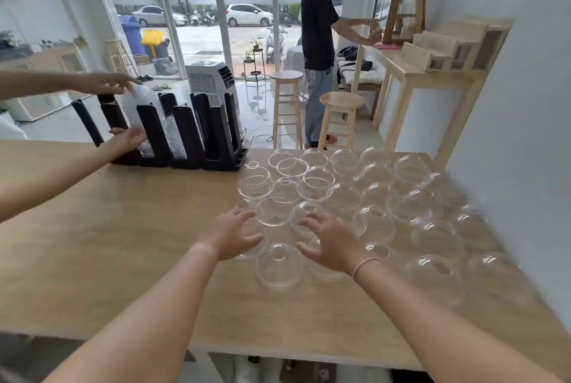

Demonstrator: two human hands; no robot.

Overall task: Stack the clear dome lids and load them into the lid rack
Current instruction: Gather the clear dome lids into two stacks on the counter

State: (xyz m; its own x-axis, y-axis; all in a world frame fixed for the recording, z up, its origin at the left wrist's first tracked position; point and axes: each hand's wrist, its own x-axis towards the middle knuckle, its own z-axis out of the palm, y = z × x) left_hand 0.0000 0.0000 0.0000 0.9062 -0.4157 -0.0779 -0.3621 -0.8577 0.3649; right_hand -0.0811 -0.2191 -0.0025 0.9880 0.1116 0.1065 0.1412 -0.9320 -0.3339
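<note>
Wooden table (123, 243) with clear dome lids (374, 197) spread loose over its right half, most rim-down with the hole on top, a few tipped or nested. None stacked in front of the wearer.

Left hand (234, 235): fingers spread and lightly bent, hovering over or touching a lid at the near-left edge of the spread; grip not closed, holds nothing that can be seen. Right hand (330, 243): same pose, fingers splayed and slightly curved over lids near the middle front, a thin band on the wrist; nothing gripped. One dome lid (279, 265) sits between the two hands, nearer the viewer, untouched.

Black lid rack (185, 135) stands at the far left of the table, upright dividers forming slots. A tall stack of clear lids (140, 107) sits in one left slot; more clear lids show low in the next slots.

Second person's arms come in from the left: upper hand (105, 82) rests on top of that tall stack, lower hand (129, 138) is at the rack's base by the left slots. Cannot tell whether either grips.

Far side: third person in a black shirt (318, 27) stands by a light wood counter (432, 73) on the right, two wooden stools (340, 113) beside, a portable air cooler (213, 82) behind the rack, glass doors with parked cars outside.
</note>
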